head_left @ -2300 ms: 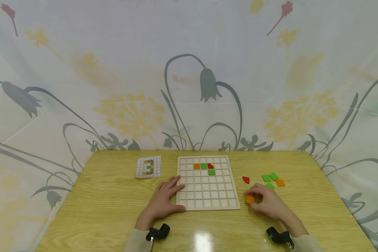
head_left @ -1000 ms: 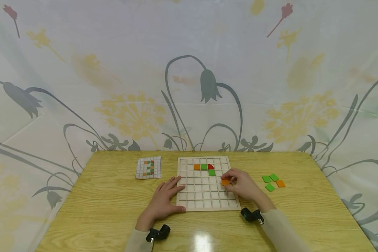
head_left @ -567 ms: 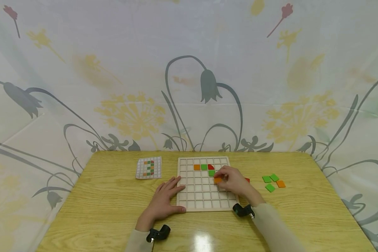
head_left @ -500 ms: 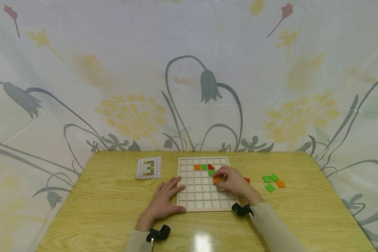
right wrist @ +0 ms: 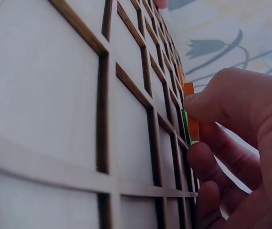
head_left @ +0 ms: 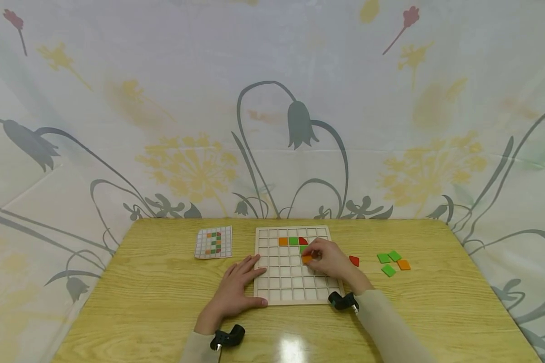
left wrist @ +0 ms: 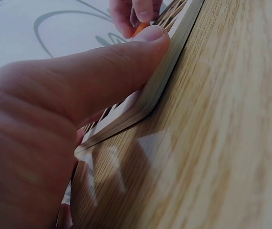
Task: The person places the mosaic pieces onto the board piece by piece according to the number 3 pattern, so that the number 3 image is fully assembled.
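My right hand [head_left: 329, 259] pinches an orange square tile [head_left: 307, 259] between thumb and fingers over the wooden grid board [head_left: 279, 295]. The tile is just below a green tile [head_left: 303, 249] that the fingers partly cover. In the right wrist view the orange tile [right wrist: 192, 112] stands on edge, close to the board's surface. Left of a red quarter-round tile [head_left: 303, 241] in the upper row lie a green tile [head_left: 293, 241] and an orange one [head_left: 283, 241]. My left hand [head_left: 236, 287] rests with spread fingers on the board's left edge, its thumb [left wrist: 121, 62] at the near corner.
Right of the board lie a loose red tile [head_left: 354, 261], several green tiles [head_left: 383, 258] and one orange tile [head_left: 403, 264]. A paper card [head_left: 214, 242] printed with a coloured grid pattern lies to the left. Behind the table [head_left: 154, 292] hangs a flower-patterned cloth.
My right hand picked up the orange tile from the table at the right and carried it left over the board, lately drifting slightly further left. My left hand stays in place.
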{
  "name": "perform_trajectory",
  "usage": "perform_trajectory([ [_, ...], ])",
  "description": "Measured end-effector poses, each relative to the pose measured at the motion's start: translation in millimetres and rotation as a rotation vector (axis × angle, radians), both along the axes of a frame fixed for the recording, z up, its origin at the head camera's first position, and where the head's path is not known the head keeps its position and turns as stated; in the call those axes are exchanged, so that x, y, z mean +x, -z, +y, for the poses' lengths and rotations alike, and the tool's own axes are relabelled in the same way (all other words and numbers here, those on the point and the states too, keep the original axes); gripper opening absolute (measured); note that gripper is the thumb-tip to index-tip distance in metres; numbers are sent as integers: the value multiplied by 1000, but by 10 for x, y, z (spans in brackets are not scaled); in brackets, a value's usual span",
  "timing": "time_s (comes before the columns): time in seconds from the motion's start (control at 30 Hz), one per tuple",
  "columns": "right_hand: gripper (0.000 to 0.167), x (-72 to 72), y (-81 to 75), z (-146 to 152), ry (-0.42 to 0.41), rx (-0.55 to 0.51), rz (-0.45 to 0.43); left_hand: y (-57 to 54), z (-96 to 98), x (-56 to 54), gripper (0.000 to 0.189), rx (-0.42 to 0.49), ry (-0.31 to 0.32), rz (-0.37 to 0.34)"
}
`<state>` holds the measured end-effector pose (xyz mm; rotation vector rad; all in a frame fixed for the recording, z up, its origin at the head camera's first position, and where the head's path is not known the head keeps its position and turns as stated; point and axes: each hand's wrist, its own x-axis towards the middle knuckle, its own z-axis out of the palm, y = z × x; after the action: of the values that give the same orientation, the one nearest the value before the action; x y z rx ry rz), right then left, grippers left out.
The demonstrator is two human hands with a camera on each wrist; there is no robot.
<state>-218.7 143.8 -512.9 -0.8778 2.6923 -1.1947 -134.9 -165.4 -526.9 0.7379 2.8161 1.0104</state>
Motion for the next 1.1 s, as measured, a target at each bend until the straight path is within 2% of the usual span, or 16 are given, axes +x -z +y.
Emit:
perform_trajectory([
  [0.53,18,25,51,-15,25,15,-86,12,-13,17,77,-7,0,-6],
  [1.1,16,13,49,12,27,-28,-119,13,-5,-2,77,-13,-1,8],
])
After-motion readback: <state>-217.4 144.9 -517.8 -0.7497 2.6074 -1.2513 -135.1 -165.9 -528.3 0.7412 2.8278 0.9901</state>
